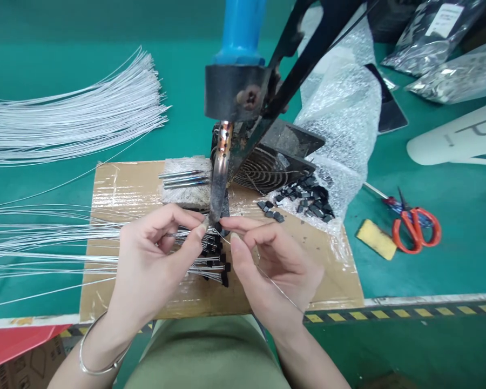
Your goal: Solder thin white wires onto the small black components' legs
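A soldering iron (221, 162) with a blue handle hangs tip-down in a black stand (263, 102). My left hand (157, 265) is closed in a pinch right beside its tip, apparently on the end of a white wire; the fingertips hide most of it. My right hand (277, 265) pinches a thin strand of solder wire (281, 292) that trails back over the palm. Its forefinger reaches to the right side of the iron's tip. Below the fingertips lie several white wires (101, 259) ending in small black connectors (225, 276).
Cardboard (328, 281) covers the work spot. Behind it are a round black fan grille (263, 167), loose black connector pieces (316, 200) and bubble wrap (340, 119). Red-handled scissors (415, 229) and a yellow sponge (376, 239) lie right. A white wire bundle (73, 119) lies back left.
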`<action>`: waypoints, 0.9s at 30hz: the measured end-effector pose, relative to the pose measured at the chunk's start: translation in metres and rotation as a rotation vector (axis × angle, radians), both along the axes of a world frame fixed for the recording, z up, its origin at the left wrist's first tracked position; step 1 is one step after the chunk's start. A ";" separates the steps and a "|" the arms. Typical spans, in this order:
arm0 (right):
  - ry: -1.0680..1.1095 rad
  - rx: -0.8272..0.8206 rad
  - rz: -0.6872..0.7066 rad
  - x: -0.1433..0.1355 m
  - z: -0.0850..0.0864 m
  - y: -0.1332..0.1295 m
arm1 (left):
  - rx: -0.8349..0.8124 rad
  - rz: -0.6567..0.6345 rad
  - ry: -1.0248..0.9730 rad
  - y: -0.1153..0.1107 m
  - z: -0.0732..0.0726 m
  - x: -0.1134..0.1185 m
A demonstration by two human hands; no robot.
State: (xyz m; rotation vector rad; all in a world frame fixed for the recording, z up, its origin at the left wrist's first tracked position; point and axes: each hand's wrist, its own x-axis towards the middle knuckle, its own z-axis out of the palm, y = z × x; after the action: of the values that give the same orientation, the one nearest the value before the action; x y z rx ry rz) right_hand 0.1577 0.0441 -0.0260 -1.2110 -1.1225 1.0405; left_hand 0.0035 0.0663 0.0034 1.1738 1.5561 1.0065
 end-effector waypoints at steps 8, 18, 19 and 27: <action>-0.012 0.006 -0.010 -0.002 0.000 0.001 | -0.005 -0.001 -0.016 -0.001 0.001 -0.001; -0.075 0.011 -0.011 -0.002 0.003 0.002 | -0.007 0.044 0.003 0.001 0.002 0.003; -0.077 0.009 -0.008 -0.002 0.002 0.002 | -0.009 0.041 0.005 0.001 0.002 0.003; -0.108 0.014 -0.018 -0.002 0.001 0.000 | -0.013 0.023 0.031 0.000 0.002 0.002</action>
State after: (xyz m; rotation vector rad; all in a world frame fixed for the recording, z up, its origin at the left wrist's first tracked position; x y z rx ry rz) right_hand 0.1561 0.0444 -0.0250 -1.2764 -1.1982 0.9611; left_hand 0.0053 0.0663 0.0051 1.1698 1.6012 0.9957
